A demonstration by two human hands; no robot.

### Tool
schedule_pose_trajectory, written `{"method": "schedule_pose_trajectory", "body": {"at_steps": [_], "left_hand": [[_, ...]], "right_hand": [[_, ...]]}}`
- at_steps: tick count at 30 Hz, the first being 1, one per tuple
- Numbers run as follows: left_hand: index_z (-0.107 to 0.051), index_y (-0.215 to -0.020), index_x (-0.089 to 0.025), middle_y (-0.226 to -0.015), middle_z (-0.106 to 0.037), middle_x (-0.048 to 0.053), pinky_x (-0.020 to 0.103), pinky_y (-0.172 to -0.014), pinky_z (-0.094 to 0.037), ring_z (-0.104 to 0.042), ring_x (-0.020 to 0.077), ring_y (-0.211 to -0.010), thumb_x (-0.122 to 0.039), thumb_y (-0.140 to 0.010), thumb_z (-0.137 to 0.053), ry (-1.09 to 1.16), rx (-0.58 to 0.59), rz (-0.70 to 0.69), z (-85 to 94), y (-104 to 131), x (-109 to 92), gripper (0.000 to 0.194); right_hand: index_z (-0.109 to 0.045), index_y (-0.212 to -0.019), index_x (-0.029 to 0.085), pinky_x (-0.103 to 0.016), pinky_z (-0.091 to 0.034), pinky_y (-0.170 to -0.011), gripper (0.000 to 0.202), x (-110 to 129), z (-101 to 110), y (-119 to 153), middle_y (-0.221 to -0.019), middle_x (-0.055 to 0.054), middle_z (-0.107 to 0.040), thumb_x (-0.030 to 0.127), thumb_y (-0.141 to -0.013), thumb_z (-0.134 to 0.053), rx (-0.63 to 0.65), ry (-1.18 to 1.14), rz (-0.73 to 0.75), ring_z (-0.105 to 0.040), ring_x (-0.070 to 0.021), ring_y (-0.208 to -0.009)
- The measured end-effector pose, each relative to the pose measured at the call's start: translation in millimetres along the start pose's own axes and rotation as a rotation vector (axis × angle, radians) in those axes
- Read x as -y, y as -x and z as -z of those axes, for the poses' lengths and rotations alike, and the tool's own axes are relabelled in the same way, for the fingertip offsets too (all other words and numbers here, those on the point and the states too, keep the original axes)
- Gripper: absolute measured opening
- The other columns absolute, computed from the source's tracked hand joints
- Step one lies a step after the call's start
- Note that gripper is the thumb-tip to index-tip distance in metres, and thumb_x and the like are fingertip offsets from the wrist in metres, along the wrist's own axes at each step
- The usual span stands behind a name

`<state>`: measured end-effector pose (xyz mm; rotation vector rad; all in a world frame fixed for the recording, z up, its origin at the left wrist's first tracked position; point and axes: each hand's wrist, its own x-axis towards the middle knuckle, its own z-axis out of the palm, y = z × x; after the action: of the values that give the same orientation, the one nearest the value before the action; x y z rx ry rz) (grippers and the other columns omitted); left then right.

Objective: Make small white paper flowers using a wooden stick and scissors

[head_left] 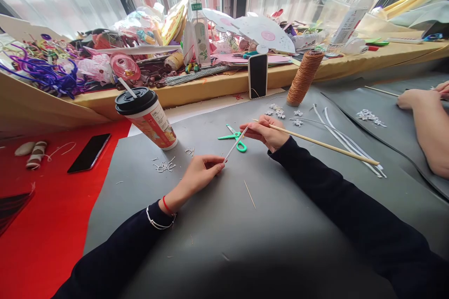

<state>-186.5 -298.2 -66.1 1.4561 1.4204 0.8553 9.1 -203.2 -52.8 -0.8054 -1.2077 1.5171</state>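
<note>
My left hand [204,173] pinches the lower end of a thin white cord [235,144]. The cord slants up to my right hand [268,133], whose fingers close on its upper end. A long wooden stick [315,139] also lies in my right hand and points out to the right over the sleeve. Green scissors [240,145] lie on the grey sheet [224,252] behind the cord. A toothpick-like sliver [249,194] rests in front of my hands. White cord lengths [338,135] and small white knotted pieces [277,111] lie farther back.
A paper cup [150,121] with a straw stands at the left, near cord scraps [164,166] and a dark phone [89,153]. Another phone [257,76] leans against the cluttered ledge beside a brown thread spool [304,78]. Another person's arm [430,126] is at the right.
</note>
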Motion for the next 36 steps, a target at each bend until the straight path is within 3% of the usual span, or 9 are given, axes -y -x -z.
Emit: {"method": "schedule_pose_trajectory", "body": {"at_steps": [6, 15, 21, 23, 25, 28, 31, 36], "left_hand": [[-0.066, -0.092, -0.012, -0.066, -0.063, 0.004, 0.026, -0.06, -0.046, -0.054, 0.0118, -0.057, -0.032, -0.069, -0.062, 0.033, 0.059, 0.013, 0.8, -1, 3, 0.031], [-0.067, -0.09, -0.013, -0.083, -0.066, 0.008, 0.024, -0.059, -0.045, -0.053, 0.0102, -0.059, -0.032, -0.068, -0.063, 0.075, 0.087, 0.032, 2.2, 2, -13, 0.03], [-0.066, -0.095, -0.016, -0.083, -0.068, 0.007, 0.027, -0.069, -0.046, -0.059, 0.0152, -0.072, -0.035, -0.068, -0.064, 0.097, 0.334, 0.067, 5.7, 5, -10, 0.033], [-0.064, -0.102, -0.019, -0.091, -0.067, 0.007, 0.029, -0.076, -0.045, -0.059, 0.0178, -0.082, -0.038, -0.068, -0.063, 0.135, 0.3, 0.071, 5.5, 5, -11, 0.039], [-0.062, -0.107, -0.021, -0.096, -0.067, 0.006, 0.031, -0.079, -0.043, -0.059, 0.0182, -0.083, -0.041, -0.069, -0.062, 0.17, 0.188, 0.079, 4.5, 4, -12, 0.043], [-0.066, -0.097, -0.02, -0.095, -0.066, 0.007, 0.031, -0.077, -0.042, -0.057, 0.0166, -0.08, -0.044, -0.07, -0.061, 0.237, 0.094, 0.079, 2.8, 2, -11, 0.037], [-0.07, -0.083, -0.016, -0.085, -0.065, 0.007, 0.029, -0.074, -0.042, -0.055, 0.0154, -0.078, -0.041, -0.07, -0.062, 0.307, 0.122, 0.062, 2.2, 0, -7, 0.03], [-0.069, -0.086, -0.014, -0.079, -0.062, 0.006, 0.028, -0.067, -0.042, -0.049, 0.01, -0.063, -0.038, -0.067, -0.065, 0.421, 0.18, 0.117, 1.8, -2, 0, 0.03]], "right_hand": [[-0.026, -0.059, 0.02, -0.039, -0.054, -0.077, 0.043, -2, 1, 0, -0.069, -0.003, -0.069, 0.022, -0.063, -0.069, -0.02, 0.019, 0.048, -0.066, -0.0201, -0.078], [-0.023, -0.058, 0.02, -0.033, -0.055, -0.065, 0.046, 3, 0, -5, -0.065, -0.003, -0.068, 0.017, -0.058, -0.069, -0.11, 0.013, 0.032, -0.066, -0.0206, -0.071], [-0.024, -0.055, 0.02, -0.033, -0.053, -0.065, 0.045, 1, -5, 3, -0.066, -0.004, -0.068, 0.021, -0.06, -0.068, 0.009, 0.053, -0.036, -0.066, -0.0196, -0.069], [-0.024, -0.054, 0.019, -0.033, -0.052, -0.069, 0.046, -1, -11, 9, -0.068, -0.004, -0.068, 0.025, -0.062, -0.068, 0.053, 0.068, -0.039, -0.066, -0.02, -0.074], [-0.025, -0.053, 0.019, -0.034, -0.05, -0.074, 0.045, -4, -18, 16, -0.071, -0.004, -0.068, 0.029, -0.065, -0.067, 0.104, 0.099, 0.001, -0.065, -0.0207, -0.082], [-0.026, -0.053, 0.019, -0.035, -0.046, -0.081, 0.043, -10, -29, 24, -0.078, -0.006, -0.068, 0.032, -0.069, -0.064, 0.204, 0.175, 0.077, -0.062, -0.0212, -0.092], [-0.027, -0.053, 0.02, -0.037, -0.044, -0.084, 0.041, -16, -37, 30, -0.08, -0.007, -0.068, 0.033, -0.072, -0.061, 0.261, 0.224, 0.153, -0.061, -0.0213, -0.093], [-0.031, -0.058, 0.02, -0.035, -0.046, -0.08, 0.037, -20, -40, 34, -0.08, -0.006, -0.066, 0.038, -0.075, -0.059, 0.267, 0.305, 0.226, -0.061, -0.0208, -0.093]]}}
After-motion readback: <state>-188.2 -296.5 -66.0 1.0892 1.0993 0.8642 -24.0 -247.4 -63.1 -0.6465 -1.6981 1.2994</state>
